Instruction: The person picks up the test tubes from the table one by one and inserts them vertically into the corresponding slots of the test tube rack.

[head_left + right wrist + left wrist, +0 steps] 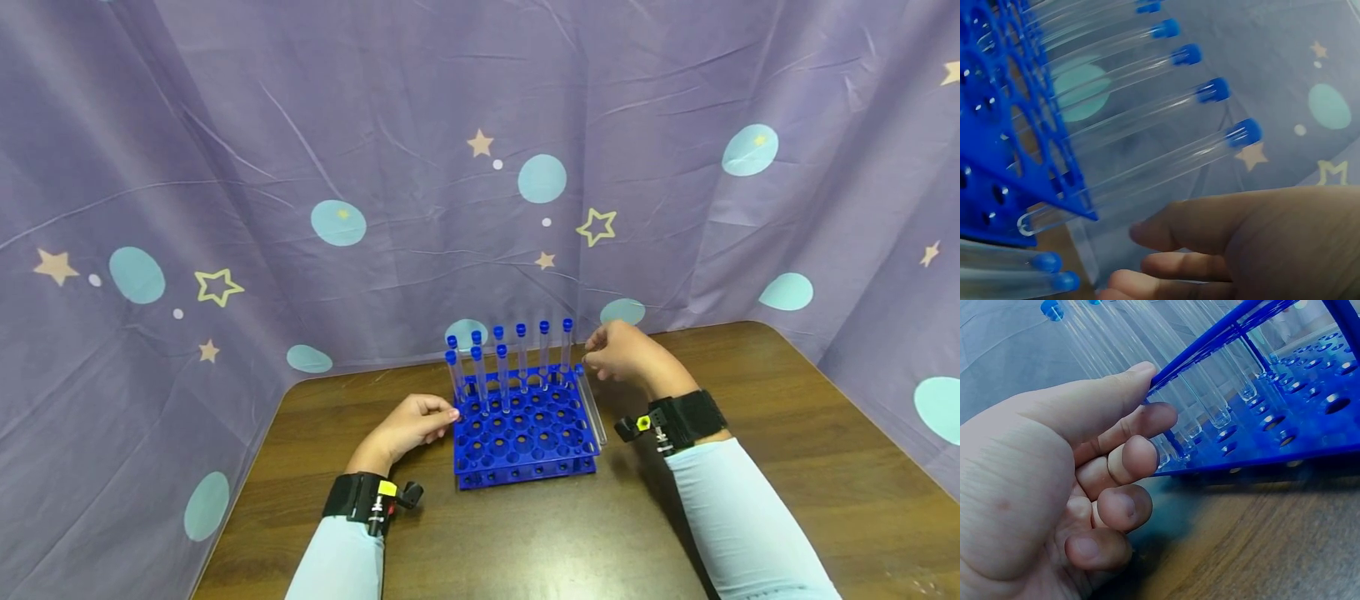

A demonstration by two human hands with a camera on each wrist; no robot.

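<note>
A blue test tube rack (521,454) stands on the table, its top plate full of round holes. Capped clear test tubes (522,358) stand upright in it, several along the back row and three in the row before it at the left. My left hand (416,423) pinches the left edge of the rack's upper plate between thumb (1129,384) and index finger. Past the rack's right back corner, my right hand (622,354) is in the air with loosely bent fingers, holding nothing. Close below it, two blue-capped tubes (1004,281) lie beside the rack's right side.
The brown wooden table (750,417) has rounded back corners. Behind it hangs a purple curtain (420,167) with stars and pale blue ovals. Each wrist wears a black strap (688,419) with a small camera.
</note>
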